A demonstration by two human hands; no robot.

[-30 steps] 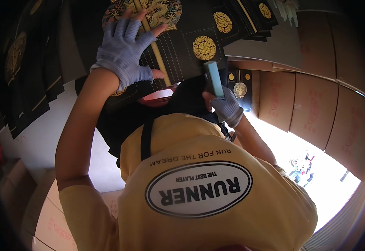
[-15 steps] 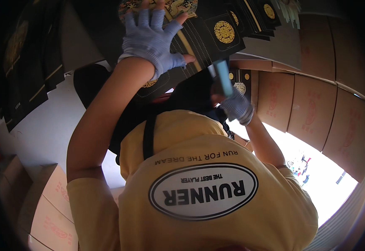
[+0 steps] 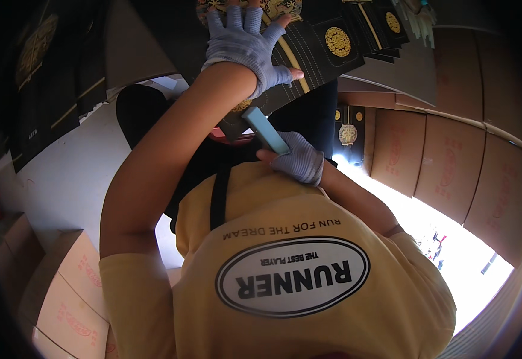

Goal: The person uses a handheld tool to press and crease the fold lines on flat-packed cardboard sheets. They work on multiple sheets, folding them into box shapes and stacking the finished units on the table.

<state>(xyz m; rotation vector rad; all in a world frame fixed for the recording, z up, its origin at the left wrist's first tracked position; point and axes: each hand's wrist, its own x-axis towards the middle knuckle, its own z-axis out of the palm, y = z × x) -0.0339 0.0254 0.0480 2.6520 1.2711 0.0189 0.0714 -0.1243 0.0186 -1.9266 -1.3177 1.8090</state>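
My left hand (image 3: 246,51), in a grey-blue fingerless glove, lies spread flat on a black printed sheet (image 3: 315,69). The sheet bears gold round emblems, a gold stripe and rows of pale dashes. Its lower edge sticks out over my lap. In my right hand (image 3: 302,158), gloved alike and held close to my waist, is a light-blue rectangular bar (image 3: 265,128). The bar tilts up and left, its far end near the sheet's lower edge; I cannot tell whether they touch. What the bar is made of does not show.
Overlapping black sheets (image 3: 387,36) lie on the grey table (image 3: 413,81) at upper right, near pale gloves (image 3: 419,24). More black printed sheets (image 3: 63,78) stand at left. Brown cartons are stacked at right (image 3: 446,161) and lower left (image 3: 75,299). Bright light comes in at lower right.
My right hand has swung left and toward my waist with the blue bar, which now points up-left. My left hand stays flat on the sheet; the whole view has shifted slightly.
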